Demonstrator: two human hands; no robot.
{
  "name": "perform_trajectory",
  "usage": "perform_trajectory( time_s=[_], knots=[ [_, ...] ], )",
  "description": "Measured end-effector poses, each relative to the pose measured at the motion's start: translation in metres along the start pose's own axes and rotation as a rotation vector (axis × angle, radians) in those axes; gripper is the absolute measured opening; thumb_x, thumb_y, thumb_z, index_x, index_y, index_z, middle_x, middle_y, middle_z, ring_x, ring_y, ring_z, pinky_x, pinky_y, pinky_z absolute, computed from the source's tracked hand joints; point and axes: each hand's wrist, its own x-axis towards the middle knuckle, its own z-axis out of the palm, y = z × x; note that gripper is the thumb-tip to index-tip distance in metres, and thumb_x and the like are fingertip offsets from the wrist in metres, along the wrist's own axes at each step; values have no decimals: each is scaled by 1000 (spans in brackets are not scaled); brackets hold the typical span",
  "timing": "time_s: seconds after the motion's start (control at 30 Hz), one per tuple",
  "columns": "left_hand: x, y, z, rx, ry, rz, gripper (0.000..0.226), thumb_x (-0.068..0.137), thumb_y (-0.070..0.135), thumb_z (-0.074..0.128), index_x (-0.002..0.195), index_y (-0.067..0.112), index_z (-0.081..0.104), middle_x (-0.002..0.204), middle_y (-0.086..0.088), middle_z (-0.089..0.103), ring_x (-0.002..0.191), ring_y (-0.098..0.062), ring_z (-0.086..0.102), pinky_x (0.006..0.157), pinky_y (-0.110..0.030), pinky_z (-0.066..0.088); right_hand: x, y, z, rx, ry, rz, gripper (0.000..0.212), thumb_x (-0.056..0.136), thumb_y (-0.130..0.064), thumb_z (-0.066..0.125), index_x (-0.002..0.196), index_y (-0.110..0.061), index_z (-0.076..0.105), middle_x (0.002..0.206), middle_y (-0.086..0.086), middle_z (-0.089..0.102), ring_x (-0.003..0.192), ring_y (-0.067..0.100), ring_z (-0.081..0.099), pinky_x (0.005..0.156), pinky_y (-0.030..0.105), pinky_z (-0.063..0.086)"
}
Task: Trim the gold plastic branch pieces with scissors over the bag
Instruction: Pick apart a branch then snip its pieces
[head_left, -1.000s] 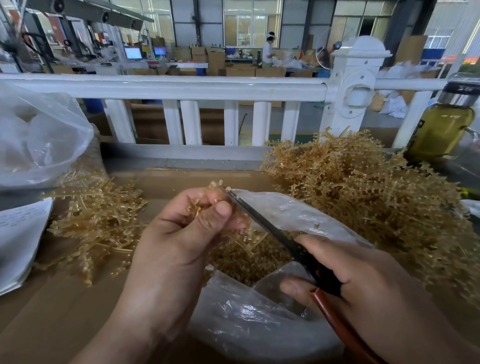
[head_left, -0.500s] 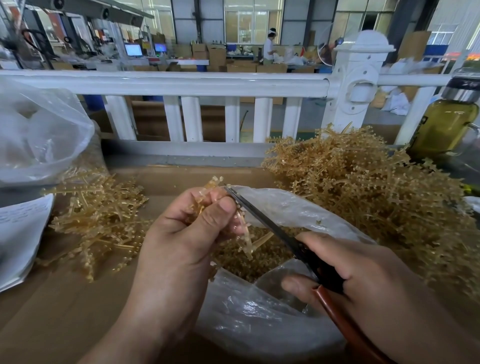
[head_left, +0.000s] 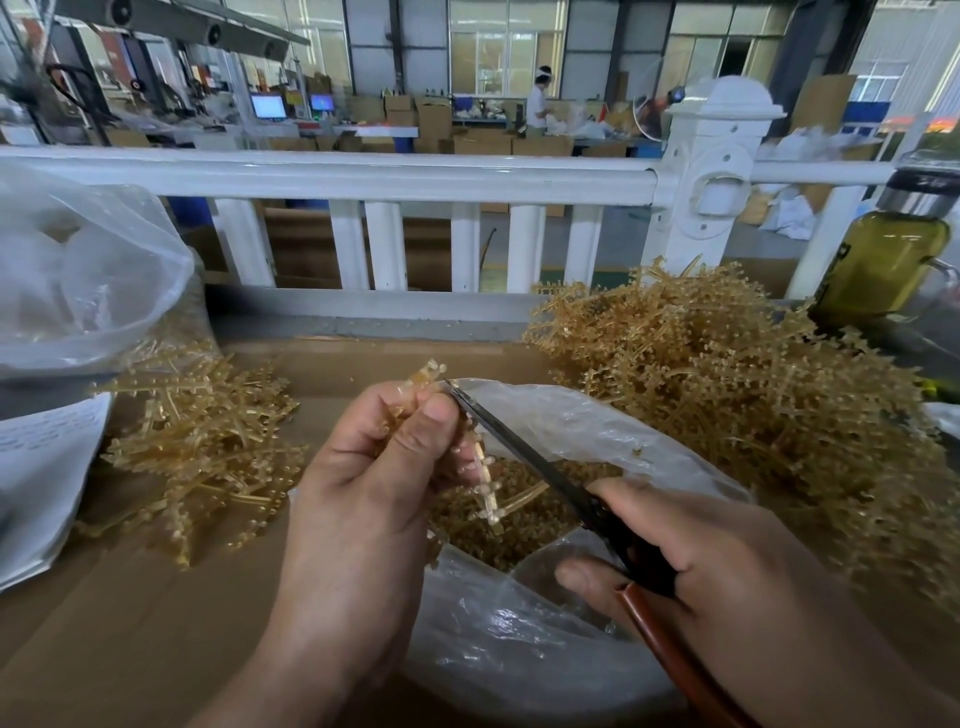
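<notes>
The left hand (head_left: 374, 467) pinches a branch (head_left: 480, 467) above the bag (head_left: 519, 649) so offcuts drop in — the right hand (head_left: 701, 561) grips the scissors (head_left: 519, 447), blades at it.

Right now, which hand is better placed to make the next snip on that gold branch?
The right hand, probably. It grips the scissors, whose blade tips sit by the gold branch piece that the left hand pinches over the bag. The left hand only holds the piece.
</notes>
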Motion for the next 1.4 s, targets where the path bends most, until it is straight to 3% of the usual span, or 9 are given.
perform_trajectory(
  time_s=[0.27,0.4,0.53,0.67,0.87,1.07,1.23,1.4],
  knots=[
    [1,0,1,-31,11,-33,13,85,29,67,78,19,70,87,-20,66,77,-30,57,78,-44,46,1,-1,1,-9,4,13,53,76,-83,39,103,-42,58,73,-18,59,74,-1,58,66,27,37],
    [2,-1,0,-19,13,-25,13,86,29,67,80,17,70,92,-26,67,79,-32,59,82,-47,47,0,-1,1,14,-12,19,55,74,-85,38,107,-44,54,77,-17,62,78,0,60,67,27,43],
    [2,-1,0,-8,14,-14,15,85,29,69,84,14,70,83,-23,65,75,-31,58,81,-48,47,1,1,2,28,-6,19,58,71,-90,35,108,-49,51,82,-22,62,80,-2,60,71,28,42],
    [2,-1,1,-4,-2,-19,14,84,29,69,83,15,70,79,-21,64,72,-30,58,78,-44,48,1,2,4,44,9,1,54,74,-88,39,106,-47,54,85,-25,62,77,-3,61,74,33,44],
    [0,1,1,0,-22,-32,11,82,29,69,79,18,71,80,-19,64,71,-29,58,71,-37,49,1,3,3,-5,21,-10,57,77,-85,37,104,-39,57,79,-18,62,77,-3,61,60,17,46],
    [0,-2,3,-27,-24,-54,13,85,28,68,80,17,70,81,-19,63,72,-28,57,77,-43,48,2,3,3,14,12,-26,53,78,-80,40,101,-36,61,82,-21,62,78,-5,60,65,13,45],
    [2,-2,2,-40,-38,-57,14,86,28,67,81,15,70,82,-15,64,69,-22,58,70,-32,51,3,2,4,18,-10,-23,68,74,-91,26,102,-38,57,94,-26,57,82,-5,58,68,13,44],
    [1,-1,3,-72,-39,-88,9,86,20,75,83,13,70,84,-18,62,69,-24,57,64,-26,52,3,2,3,11,-3,-14,66,76,-88,30,100,-35,59,88,-21,60,79,-3,59,67,15,44]
  ],
)
